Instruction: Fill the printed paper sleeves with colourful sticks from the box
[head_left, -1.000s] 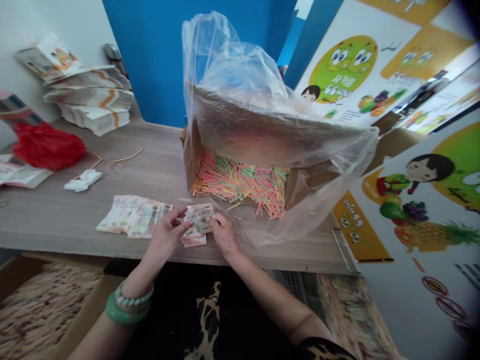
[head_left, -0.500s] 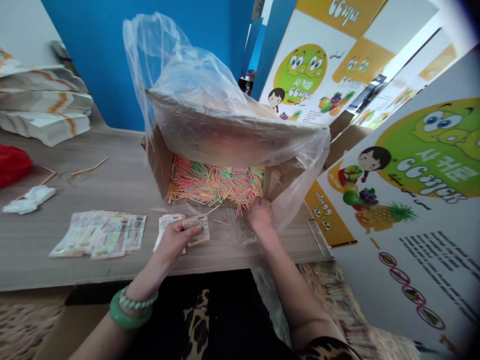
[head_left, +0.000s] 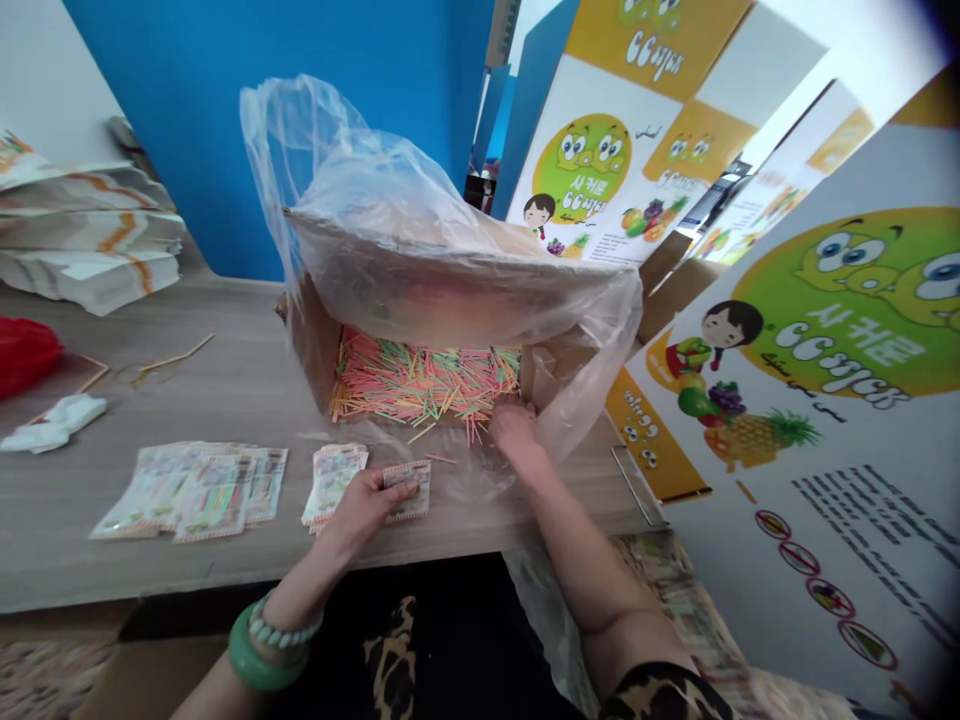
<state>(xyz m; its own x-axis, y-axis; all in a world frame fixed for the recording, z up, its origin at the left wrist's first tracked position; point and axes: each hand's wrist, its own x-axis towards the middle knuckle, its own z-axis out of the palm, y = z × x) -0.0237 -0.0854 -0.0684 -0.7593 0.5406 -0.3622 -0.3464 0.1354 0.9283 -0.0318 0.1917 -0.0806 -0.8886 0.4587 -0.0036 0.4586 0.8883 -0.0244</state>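
Note:
A cardboard box lined with clear plastic (head_left: 450, 250) lies open toward me, with many thin pink, green, yellow and orange sticks (head_left: 420, 380) inside. My left hand (head_left: 365, 510) pinches a small printed packet (head_left: 411, 490) between thumb and fingers. Just left of it lies a small pile of similar packets (head_left: 335, 480). My right hand (head_left: 515, 425) is at the box's front right corner, at the edge of the sticks; its fingertips are partly hidden, and what they hold cannot be made out. Further left, several packets with coloured sticks (head_left: 214, 490) overlap on the table.
Stacked white and orange printed material (head_left: 90, 235), a red bag (head_left: 26, 355) and a crumpled white tissue (head_left: 56, 422) are at the left. Large printed cartons (head_left: 810, 400) stand at the right. A loose pink stick (head_left: 440, 458) lies before the box.
My left hand has moved slightly right with the packet, away from the small pile. My right hand has reached a little further in among the sticks. The whole view has shifted slightly.

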